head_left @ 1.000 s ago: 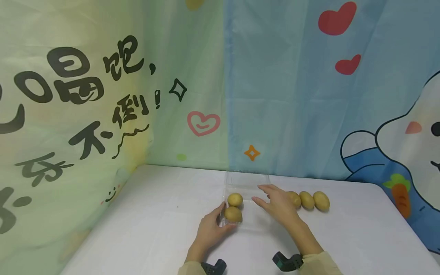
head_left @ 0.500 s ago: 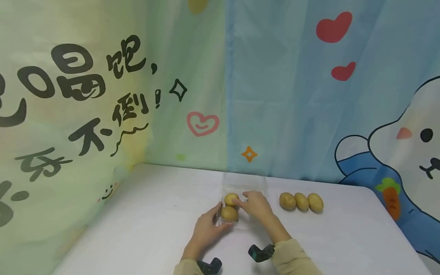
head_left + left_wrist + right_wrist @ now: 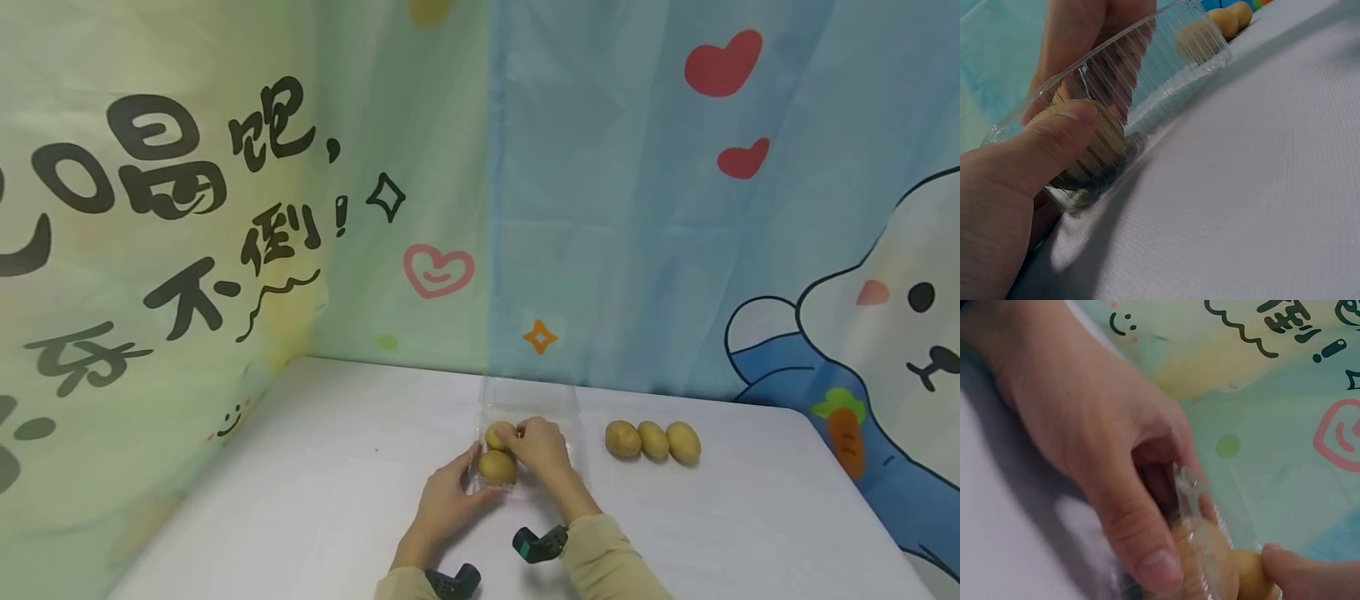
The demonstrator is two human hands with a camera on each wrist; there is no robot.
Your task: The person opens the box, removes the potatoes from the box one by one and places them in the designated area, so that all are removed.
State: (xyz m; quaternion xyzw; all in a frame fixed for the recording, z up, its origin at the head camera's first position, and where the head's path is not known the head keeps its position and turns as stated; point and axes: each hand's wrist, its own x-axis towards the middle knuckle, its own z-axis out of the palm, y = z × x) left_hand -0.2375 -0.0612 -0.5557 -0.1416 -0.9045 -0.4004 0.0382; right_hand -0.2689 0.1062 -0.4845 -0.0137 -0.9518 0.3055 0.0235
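Note:
Two potatoes sit one behind the other along the left side of a clear plastic box (image 3: pixel 536 392) with its lid folded back. My left hand (image 3: pixel 448 502) grips the box's near left corner, its thumb bent over the ribbed wall in the left wrist view. The near potato (image 3: pixel 497 468) shows through that wall, right behind the thumb. My right hand (image 3: pixel 542 447) reaches inside from the right and pinches the far potato (image 3: pixel 499 434). In the right wrist view only my right thumb (image 3: pixel 1300 572) shows, against that potato; the other fingers are out of view.
To the right of the box, three potatoes (image 3: pixel 653 440) lie side by side on the white table (image 3: pixel 315 500). A printed curtain (image 3: pixel 585 208) hangs behind the table and along its left side. Dark devices are strapped to both wrists.
My right hand has moved left from beside the three potatoes into the box, and its fingers have closed on the far potato. The left hand keeps its grip on the box corner.

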